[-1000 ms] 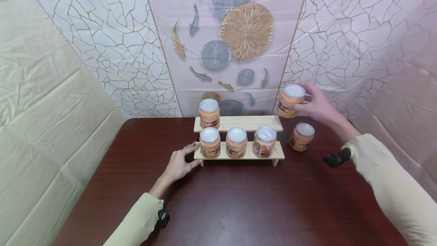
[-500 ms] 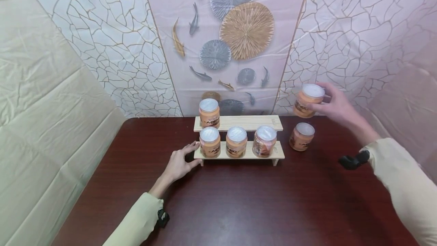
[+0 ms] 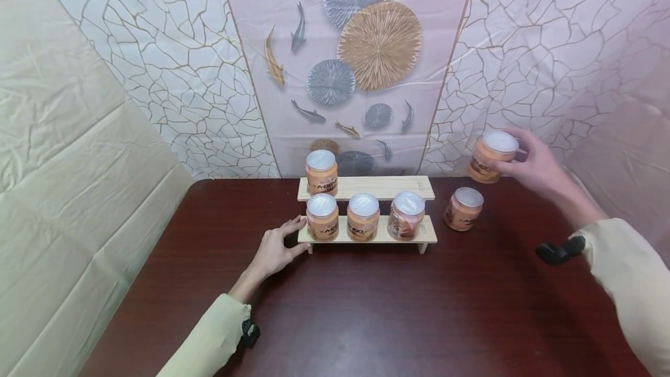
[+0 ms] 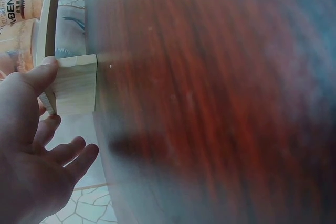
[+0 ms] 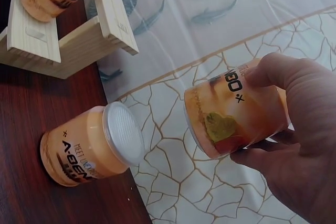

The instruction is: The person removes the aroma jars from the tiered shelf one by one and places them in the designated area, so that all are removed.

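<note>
An orange-labelled jar with a silvery lid [image 3: 485,162] is held up off the table by my right hand [image 3: 541,169], thumb and fingers curled round its side. In the right wrist view that held jar [image 5: 231,111] hangs near a second jar [image 5: 92,145], which stands on the table. My left hand [image 3: 273,252] pinches the left end of the two-tier wooden rack [image 3: 382,238]; in the left wrist view the thumb lies on the shelf's end [image 4: 50,40]. Three jars [image 3: 363,219] line the lower shelf. One jar [image 3: 321,176] stands at the left of the upper shelf [image 3: 377,188].
A dark red-brown table [image 3: 335,307] carries the rack near its back edge. The standing jar [image 3: 463,209] is just right of the rack. Behind rises a patterned cloth backdrop [image 3: 382,45], with plain cloth [image 3: 78,191] on the left side.
My right hand has carried its jar rightward, from beside the upper shelf's right end to above and right of the jar on the table. The left hand has kept its place on the rack.
</note>
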Available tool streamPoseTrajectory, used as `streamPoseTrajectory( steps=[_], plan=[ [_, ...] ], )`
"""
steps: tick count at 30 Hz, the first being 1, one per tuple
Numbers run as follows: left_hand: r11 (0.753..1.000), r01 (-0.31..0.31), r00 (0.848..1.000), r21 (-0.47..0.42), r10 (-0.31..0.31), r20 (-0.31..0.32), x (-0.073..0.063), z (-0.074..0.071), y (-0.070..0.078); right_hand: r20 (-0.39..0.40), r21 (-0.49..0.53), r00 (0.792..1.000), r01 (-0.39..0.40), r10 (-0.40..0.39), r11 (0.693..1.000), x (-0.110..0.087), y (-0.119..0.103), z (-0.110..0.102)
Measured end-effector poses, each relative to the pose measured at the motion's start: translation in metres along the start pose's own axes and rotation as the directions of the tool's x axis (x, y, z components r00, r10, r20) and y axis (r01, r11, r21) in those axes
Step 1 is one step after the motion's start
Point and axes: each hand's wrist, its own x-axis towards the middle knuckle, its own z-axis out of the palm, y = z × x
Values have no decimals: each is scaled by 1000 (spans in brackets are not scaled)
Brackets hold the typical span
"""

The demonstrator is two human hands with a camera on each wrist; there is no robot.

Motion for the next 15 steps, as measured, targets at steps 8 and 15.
streamPoseTrajectory(
  steps=[8, 15],
  plan=[
    [1000, -7, 1000, 5, 7, 3, 0, 0, -1, -18, -32, 1000, -10, 10, 999, -5, 10, -5],
    [1000, -11, 1000, 8, 11, -3, 0, 0, -1, -39, -63, 999, -6, 4, 998, -11, 25, -9]
  ],
)
